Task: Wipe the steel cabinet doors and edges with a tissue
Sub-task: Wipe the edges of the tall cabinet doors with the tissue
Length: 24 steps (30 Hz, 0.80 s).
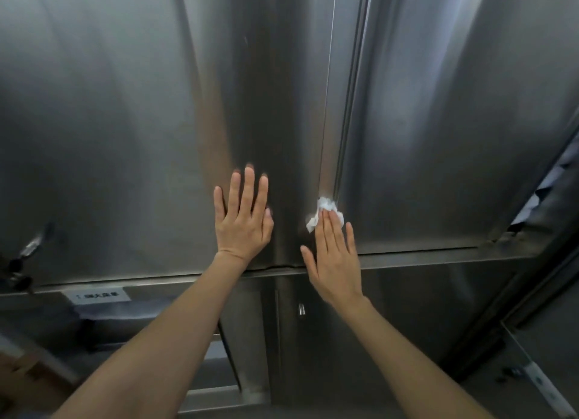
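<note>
Tissue (326, 213) pressed under flat right hand (332, 262) fingers (333, 227) into door seam (340, 155); left hand (242, 218), fingers spread, bracing left door (125, 121).

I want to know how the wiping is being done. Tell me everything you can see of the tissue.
The tissue is white, thin and crumpled into a small wad, with ragged corners sticking out at its left and top. The right hand presses it with straight fingers against the steel cabinet door, low down, right at the vertical seam between the two doors. Most of it lies hidden under the fingertips. It looks like soft paper; whether it is damp cannot be told.
</note>
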Each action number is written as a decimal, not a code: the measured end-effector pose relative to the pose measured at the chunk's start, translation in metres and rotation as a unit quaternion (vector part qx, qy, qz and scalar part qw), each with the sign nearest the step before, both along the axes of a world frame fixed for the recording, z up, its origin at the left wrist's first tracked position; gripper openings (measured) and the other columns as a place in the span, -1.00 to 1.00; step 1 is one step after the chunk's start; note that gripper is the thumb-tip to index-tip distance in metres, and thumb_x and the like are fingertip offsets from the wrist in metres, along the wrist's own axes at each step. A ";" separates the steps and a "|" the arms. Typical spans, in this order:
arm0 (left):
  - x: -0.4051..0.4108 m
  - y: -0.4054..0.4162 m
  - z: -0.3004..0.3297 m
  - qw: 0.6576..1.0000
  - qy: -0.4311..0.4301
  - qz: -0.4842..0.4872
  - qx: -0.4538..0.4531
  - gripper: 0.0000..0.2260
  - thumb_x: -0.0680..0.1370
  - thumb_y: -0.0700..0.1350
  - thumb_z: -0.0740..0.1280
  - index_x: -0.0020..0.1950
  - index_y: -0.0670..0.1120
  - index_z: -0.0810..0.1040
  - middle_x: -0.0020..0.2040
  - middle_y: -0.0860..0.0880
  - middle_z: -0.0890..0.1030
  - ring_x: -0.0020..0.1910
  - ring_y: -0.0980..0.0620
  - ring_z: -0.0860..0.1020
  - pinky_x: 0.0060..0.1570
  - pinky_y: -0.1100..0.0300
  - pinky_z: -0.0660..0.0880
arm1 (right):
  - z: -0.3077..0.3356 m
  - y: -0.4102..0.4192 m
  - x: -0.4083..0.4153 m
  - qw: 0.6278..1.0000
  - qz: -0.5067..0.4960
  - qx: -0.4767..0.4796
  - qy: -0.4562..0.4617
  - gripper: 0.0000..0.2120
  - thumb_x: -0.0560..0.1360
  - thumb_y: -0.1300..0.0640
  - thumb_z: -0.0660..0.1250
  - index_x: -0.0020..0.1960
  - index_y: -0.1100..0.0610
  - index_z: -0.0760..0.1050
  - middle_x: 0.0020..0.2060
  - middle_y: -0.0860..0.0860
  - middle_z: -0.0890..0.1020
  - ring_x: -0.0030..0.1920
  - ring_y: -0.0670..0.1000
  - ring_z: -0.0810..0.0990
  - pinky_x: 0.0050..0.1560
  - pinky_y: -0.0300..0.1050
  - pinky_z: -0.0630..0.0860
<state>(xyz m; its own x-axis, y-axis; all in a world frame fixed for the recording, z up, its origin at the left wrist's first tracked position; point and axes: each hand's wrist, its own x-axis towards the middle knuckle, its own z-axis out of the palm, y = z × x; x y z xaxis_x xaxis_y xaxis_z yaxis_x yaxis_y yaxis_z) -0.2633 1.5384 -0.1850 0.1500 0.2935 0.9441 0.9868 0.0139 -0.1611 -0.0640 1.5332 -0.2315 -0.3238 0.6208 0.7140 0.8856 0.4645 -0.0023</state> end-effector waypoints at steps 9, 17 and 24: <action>0.000 0.000 0.000 1.000 0.004 -0.002 0.004 -0.45 0.66 0.00 -0.02 0.64 -0.08 -0.07 0.63 -0.09 -0.16 0.61 -0.09 -0.13 0.55 -0.12 -0.17 | 0.102 0.026 -0.019 0.989 0.036 0.088 0.110 -0.40 0.70 -0.11 -0.09 0.59 0.25 -0.07 0.57 0.12 -0.01 0.60 0.09 0.00 0.59 0.07 -0.05; -0.001 0.000 -0.002 1.000 0.002 -0.004 -0.001 -0.41 0.64 -0.01 0.03 0.64 -0.08 -0.08 0.63 -0.09 -0.16 0.61 -0.09 -0.14 0.54 -0.13 -0.17 | -0.019 -0.005 -0.005 1.000 -0.001 -0.004 0.026 -0.39 0.70 -0.14 -0.08 0.59 0.25 0.02 0.59 0.11 0.04 0.59 0.07 0.06 0.59 0.06 -0.06; -0.002 0.001 -0.001 1.000 0.004 0.001 0.003 -0.44 0.66 -0.01 0.01 0.64 -0.09 -0.06 0.63 -0.10 -0.16 0.61 -0.11 -0.13 0.55 -0.13 -0.17 | 0.102 0.027 -0.022 0.987 0.036 0.089 0.129 -0.42 0.70 -0.09 -0.10 0.59 0.23 -0.05 0.57 0.11 0.01 0.59 0.09 0.02 0.58 0.09 -0.10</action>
<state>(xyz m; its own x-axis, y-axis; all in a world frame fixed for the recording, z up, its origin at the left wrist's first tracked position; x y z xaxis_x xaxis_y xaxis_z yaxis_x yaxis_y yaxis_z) -0.2652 1.5396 -0.1864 0.1576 0.2887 0.9444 0.9854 0.0164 -0.1695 -0.0865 1.5600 -0.1290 -0.1550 0.4605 0.8740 0.8311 0.5391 -0.1366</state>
